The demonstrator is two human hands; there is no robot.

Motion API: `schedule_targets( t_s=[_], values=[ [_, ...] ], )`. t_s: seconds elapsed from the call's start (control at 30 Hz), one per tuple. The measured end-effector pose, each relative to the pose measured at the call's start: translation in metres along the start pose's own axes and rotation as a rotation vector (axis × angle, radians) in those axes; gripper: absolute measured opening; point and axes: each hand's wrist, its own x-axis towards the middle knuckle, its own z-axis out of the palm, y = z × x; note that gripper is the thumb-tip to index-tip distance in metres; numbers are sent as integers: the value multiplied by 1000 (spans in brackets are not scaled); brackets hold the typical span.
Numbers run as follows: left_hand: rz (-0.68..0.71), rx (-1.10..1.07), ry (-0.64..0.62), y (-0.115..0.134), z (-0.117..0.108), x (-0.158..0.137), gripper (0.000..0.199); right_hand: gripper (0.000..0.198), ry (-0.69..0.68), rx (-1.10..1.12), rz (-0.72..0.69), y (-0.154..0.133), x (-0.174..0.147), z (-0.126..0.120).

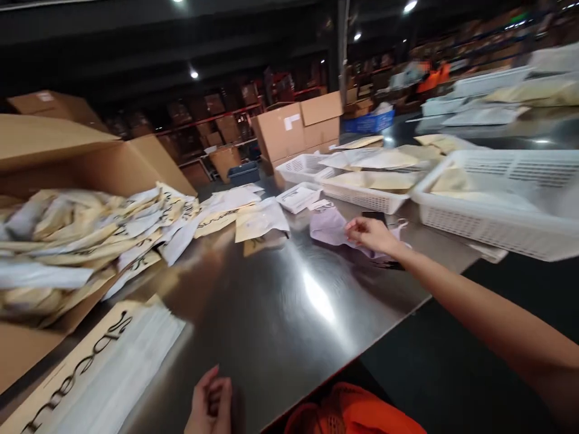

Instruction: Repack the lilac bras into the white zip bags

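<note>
My right hand reaches across the metal table with thumb and fingers curled together, over a lavender cloth item lying on the surface. Whether its fingertips grip anything is too blurred to make out. A small dark flat object shows just behind that hand. My left hand is low at the table's front edge, its fingers curled in and nothing visible in them. Left of it lies a long cream mailer with black lettering and a whitish sheet on it.
A large cardboard box at the left overflows with cream and white mailers. More packets lie along the table's far edge. White plastic baskets with mailers stand at the right. Behind are stacked cartons and a blue crate.
</note>
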Motion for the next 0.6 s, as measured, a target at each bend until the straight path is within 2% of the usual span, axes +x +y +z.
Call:
schedule_targets(
  t_s=[0.07,0.13,0.23,0.3,0.33,0.4,0.53,0.6],
  values=[
    [-20,34,8,-1,0,-2,55,14,-123,-132,-106,-9,14,48],
    [-11,68,12,0,1,-4,55,22,-191,-256,-201,-20,28,98],
    [60,42,5,2,2,-5,52,44,-219,-434,-317,-39,46,167],
    [110,28,-4,4,2,-5,48,59,-183,-541,-378,-50,57,201],
    [130,31,-6,5,2,-4,46,62,-155,-586,-401,-55,64,212],
    [161,45,-7,6,1,-2,44,56,-99,-656,-424,-69,82,222],
    [206,58,10,5,2,0,41,36,-8,-723,-412,-113,112,217],
    [212,53,30,2,2,0,41,35,23,-725,-478,-143,106,215]
  ],
)
